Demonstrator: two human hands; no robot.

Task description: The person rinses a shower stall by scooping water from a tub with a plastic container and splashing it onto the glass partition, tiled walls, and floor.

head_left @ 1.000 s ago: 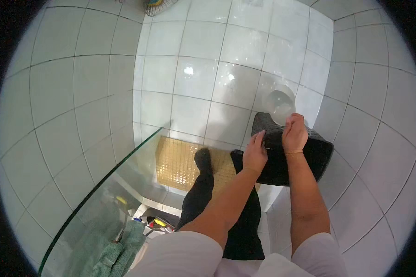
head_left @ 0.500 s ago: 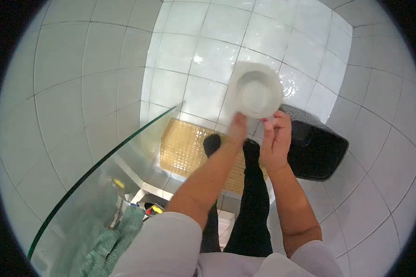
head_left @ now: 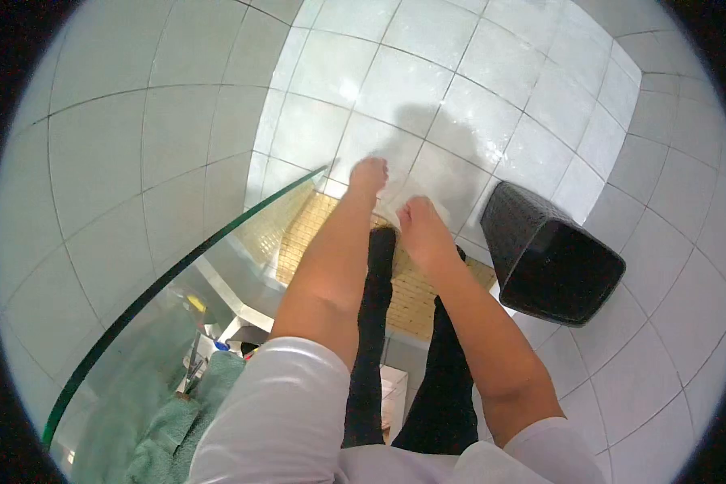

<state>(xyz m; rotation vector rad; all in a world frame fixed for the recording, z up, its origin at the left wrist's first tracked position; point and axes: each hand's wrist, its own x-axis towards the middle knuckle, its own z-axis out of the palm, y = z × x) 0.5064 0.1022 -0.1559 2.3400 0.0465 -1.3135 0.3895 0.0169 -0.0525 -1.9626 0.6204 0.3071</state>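
Note:
My left hand is closed in a fist above the edge of the tiled floor. My right hand is also closed, a little nearer to me and to the right. Between them is a faint, pale, see-through patch, too blurred to name; what the fingers hold cannot be made out. To the right of my right hand stands a black, woven-pattern waste bin, tilted in view with its dark mouth facing me.
A yellowish mat lies beneath my dark-clad legs. On the left, a glass panel with a green edge slants across. Behind it hang a green towel and several small items. White tiles cover the floor, with tiled walls around.
The white round, open-mouthed thing between my hands no longer shows. Both hands have moved left and closed into fists. The bin appears more fully, with a soft shadow on the floor.

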